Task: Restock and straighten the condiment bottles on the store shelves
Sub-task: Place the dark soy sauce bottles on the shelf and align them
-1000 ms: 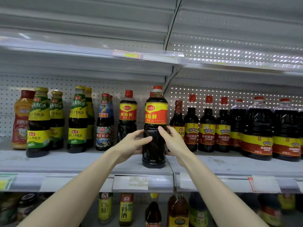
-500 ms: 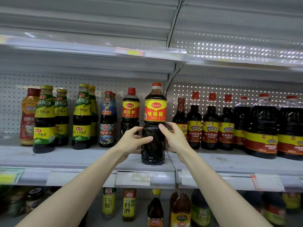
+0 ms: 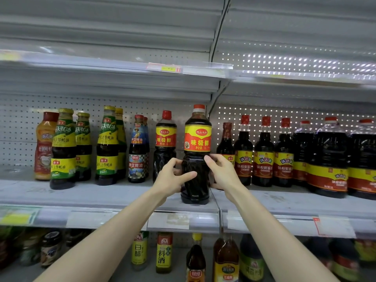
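Large soy sauce bottle (image 3: 197,157), red cap, red-and-yellow label, stands upright on the middle shelf (image 3: 97,193). It is near the front edge and just left of the seam between the two shelf sections, with its label facing out. Left hand (image 3: 173,177) grasps the dark lower body from the left, thumb laid across the front. Right hand (image 3: 222,171) grasps it from the right, forefinger curled onto the front just under the label. Versus 0.5 s ago: same two-handed hold, same spot on the shelf and same label facing, with no clear shift of the bottle. A matching smaller-looking bottle (image 3: 165,143) stands farther back and just to the left, partly hidden by the left hand. Green-and-yellow labelled bottles (image 3: 106,143) line the shelf to the left. A row of dark bottles with yellow-and-red labels (image 3: 264,153) runs off to the right. Price-tag strip (image 3: 168,219) lies along the front edge below.
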A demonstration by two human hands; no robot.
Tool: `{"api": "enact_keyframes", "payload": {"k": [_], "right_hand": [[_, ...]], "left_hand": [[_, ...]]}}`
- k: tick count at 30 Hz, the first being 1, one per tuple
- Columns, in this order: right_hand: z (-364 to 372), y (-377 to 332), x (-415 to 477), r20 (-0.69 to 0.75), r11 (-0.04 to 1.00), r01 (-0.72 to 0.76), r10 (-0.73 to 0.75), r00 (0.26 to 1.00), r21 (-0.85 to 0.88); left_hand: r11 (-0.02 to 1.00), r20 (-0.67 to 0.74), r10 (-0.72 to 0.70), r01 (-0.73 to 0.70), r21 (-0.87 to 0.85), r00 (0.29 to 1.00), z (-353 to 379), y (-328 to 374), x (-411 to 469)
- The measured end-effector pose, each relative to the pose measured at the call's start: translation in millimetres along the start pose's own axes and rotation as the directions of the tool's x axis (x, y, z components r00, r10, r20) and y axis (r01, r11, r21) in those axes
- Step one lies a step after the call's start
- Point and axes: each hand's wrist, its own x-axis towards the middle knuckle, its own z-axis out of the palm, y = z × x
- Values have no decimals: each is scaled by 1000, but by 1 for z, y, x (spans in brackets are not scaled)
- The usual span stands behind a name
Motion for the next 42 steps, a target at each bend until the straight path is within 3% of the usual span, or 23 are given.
{"api": "enact_keyframes", "payload": {"k": [7,13,20,42], "right_hand": [[1,-2,-2,7,1000,-26,26,1000,10],[-4,-6,-15,117,996,-66,58,991,63],[-5,-4,-22,196,995,-92,82,977,42],[-2,9,-1,154,996,-84,77,985,38]], "left_hand": [[1000,22,-20,21,-19,1000,-1,2,-2],[995,126,-82,87,-42,989,-9,8,-11],[983,142,-68,90,-161,988,-3,5,-17],[974,126,-121,142,-175,985,6,2,2]]}}
